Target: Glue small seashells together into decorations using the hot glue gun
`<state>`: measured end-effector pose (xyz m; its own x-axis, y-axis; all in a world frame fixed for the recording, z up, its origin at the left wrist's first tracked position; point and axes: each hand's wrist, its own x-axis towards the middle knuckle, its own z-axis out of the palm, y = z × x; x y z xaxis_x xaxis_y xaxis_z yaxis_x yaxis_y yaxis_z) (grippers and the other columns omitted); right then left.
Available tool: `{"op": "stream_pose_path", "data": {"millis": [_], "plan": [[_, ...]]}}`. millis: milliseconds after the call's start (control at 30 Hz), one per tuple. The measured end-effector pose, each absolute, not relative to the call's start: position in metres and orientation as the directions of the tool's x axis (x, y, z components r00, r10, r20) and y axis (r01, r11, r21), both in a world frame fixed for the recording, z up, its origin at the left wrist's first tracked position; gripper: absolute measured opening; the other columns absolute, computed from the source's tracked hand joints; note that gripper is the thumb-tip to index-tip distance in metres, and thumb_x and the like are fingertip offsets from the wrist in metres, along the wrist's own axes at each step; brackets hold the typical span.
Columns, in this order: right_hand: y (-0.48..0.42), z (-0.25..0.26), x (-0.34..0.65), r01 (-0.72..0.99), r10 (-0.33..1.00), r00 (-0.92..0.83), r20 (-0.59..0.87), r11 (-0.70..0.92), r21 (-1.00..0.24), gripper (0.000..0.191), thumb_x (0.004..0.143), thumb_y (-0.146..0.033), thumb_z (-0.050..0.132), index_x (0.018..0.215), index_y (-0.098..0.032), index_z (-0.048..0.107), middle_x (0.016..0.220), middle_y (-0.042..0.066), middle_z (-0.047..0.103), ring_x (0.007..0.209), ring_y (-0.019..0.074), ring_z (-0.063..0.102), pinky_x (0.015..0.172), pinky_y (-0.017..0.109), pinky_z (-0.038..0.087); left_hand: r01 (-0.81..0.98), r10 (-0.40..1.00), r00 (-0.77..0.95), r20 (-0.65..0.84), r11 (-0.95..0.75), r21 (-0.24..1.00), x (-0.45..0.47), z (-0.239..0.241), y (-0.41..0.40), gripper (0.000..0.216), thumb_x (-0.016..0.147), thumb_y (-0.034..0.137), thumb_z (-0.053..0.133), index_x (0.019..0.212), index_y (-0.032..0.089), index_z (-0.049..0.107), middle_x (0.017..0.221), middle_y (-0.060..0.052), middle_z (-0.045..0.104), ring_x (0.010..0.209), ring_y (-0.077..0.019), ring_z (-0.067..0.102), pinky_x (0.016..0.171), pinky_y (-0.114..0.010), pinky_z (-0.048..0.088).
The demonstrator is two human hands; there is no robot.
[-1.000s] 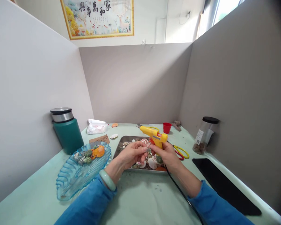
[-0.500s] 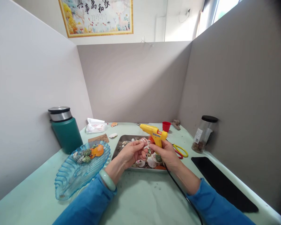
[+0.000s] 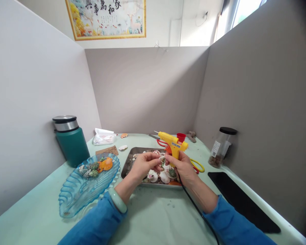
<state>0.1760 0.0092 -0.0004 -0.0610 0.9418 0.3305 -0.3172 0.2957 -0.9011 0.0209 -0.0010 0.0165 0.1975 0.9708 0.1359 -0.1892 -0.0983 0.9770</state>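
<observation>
My right hand is wrapped round the handle of a yellow hot glue gun, whose metal nozzle points up and to the left. A black cord runs down from the gun towards me. Close beside it, my left hand is closed in a pinch. Something small and pale may be between its fingertips, too small to name. Both hands are over a metal tray full of seashells, and they hide part of it.
To the left lie a blue shell-shaped dish with shells in it and a green bottle. Scissors and a red cup are behind the gun. At right are a jar and a black mat.
The glue gun has shifted a little right and up in my right hand. My left fingertips and right hand are slightly farther apart.
</observation>
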Motion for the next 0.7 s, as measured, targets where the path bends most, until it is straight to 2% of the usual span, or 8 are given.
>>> {"op": "stream_pose_path", "data": {"millis": [300, 533, 700], "plan": [[0.01, -0.002, 0.177, -0.272, 0.933, -0.043, 0.357, 0.333, -0.903, 0.024, 0.067, -0.036, 0.076, 0.081, -0.019, 0.067, 0.075, 0.001, 0.065, 0.061, 0.0144, 0.055, 0.06, 0.029, 0.045, -0.099, 0.963, 0.122, 0.242, -0.231, 0.968, 0.02, 0.018, -0.001, 0.021, 0.064, 0.029, 0.078, 0.075, 0.012, 0.07, 0.062, -0.003, 0.069, 0.052, -0.0143, 0.064, 0.054, -0.026, 0.053], [0.013, 0.004, 0.184, -0.189, 0.902, 0.047, 0.43, 0.43, -0.883, 0.024, 0.071, -0.041, 0.072, 0.078, -0.02, 0.063, 0.064, -0.002, 0.058, 0.061, 0.0148, 0.052, 0.062, 0.03, 0.045, 0.08, 0.905, -0.023, 0.425, -0.423, 0.903, 0.005, 0.016, 0.006, 0.009, 0.072, 0.02, 0.07, 0.081, 0.017, 0.072, 0.063, -0.001, 0.069, 0.059, -0.0147, 0.066, 0.059, -0.022, 0.05], [0.014, 0.007, 0.192, -0.054, 0.901, -0.04, 0.431, 0.429, -0.902, 0.023, 0.074, -0.041, 0.07, 0.084, -0.021, 0.066, 0.054, -0.004, 0.051, 0.049, 0.0123, 0.043, 0.048, 0.027, 0.037, 0.199, 0.848, -0.108, 0.519, -0.494, 0.847, -0.009, 0.02, 0.01, 0.01, 0.074, 0.019, 0.067, 0.084, 0.019, 0.071, 0.066, -0.001, 0.07, 0.064, -0.0169, 0.068, 0.063, -0.024, 0.051]]}}
